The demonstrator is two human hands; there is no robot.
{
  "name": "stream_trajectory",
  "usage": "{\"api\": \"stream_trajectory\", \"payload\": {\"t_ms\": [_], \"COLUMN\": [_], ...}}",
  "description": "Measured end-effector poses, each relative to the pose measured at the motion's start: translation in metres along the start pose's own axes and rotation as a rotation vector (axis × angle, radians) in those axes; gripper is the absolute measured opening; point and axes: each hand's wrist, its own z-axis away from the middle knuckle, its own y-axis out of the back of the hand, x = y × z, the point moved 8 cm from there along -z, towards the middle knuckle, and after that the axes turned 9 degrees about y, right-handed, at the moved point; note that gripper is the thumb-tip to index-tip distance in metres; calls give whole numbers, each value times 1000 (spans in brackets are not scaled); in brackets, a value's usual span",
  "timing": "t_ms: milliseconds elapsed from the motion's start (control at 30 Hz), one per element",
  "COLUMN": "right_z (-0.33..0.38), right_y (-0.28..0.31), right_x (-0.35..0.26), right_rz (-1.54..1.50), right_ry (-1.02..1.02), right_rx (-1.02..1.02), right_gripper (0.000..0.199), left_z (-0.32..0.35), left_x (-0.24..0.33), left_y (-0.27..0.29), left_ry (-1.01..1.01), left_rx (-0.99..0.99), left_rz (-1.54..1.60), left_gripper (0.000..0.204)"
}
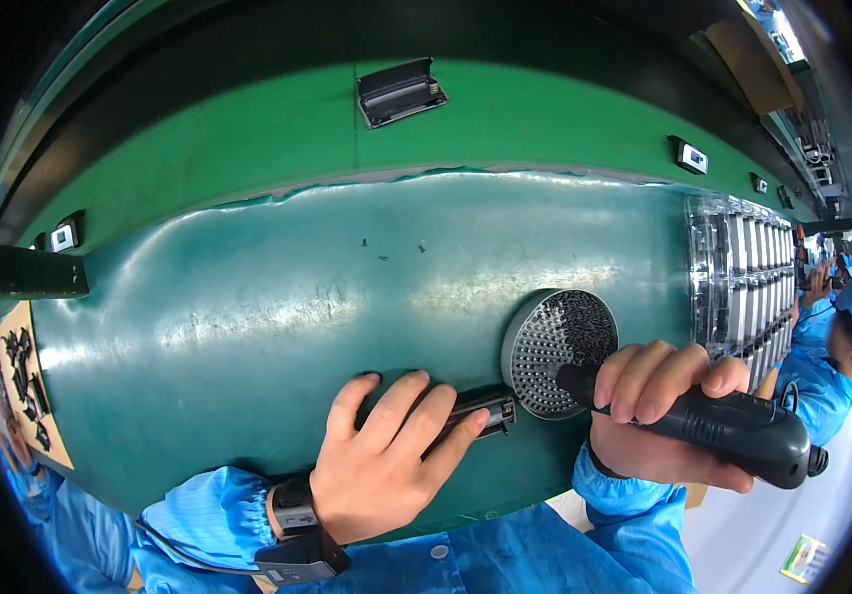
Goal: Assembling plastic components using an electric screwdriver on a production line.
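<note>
The left hand (pixel 376 465) reaches in from the lower left, palm down, back of the hand up, its fingers fanned and bent over a narrow black plastic case (pixel 497 408) with a slim, open body. It is clamped on that case, which lies on the glossy green counter (pixel 248 376) just beside a round grey dish with a perforated plate (pixel 535 381). The right hand (pixel 644 445) is closed around a dark grey handheld power screwdriver (pixel 743 431), fingers curled across its top, thumb side facing outward, the tool slanting leftward with its front end over the dish.
</note>
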Motion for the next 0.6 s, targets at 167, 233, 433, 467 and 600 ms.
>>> {"api": "stream_trajectory", "payload": {"t_ms": [167, 233, 433, 467, 600], "right_z": [2, 4, 6, 5, 0], "right_y": [-1, -2, -9, -13, -25], "right_x": [4, 5, 5, 4, 10], "right_rz": [-29, -21, -41, 1, 26], "right_ry": [-5, 3, 21, 20, 51], "right_rx": [-3, -20, -41, -46, -59], "right_gripper": [80, 80, 80, 79, 78], "left_z": [1, 2, 5, 6, 7], "left_x": [-2, -5, -6, -6, -8], "left_y": [-2, -4, 1, 2, 10], "left_ry": [9, 12, 16, 18, 9], "left_rx": [-13, 3, 7, 8, 33], "left_rz": [-8, 4, -4, -5, -16], "left_gripper": [33, 33, 32, 32, 31]}}
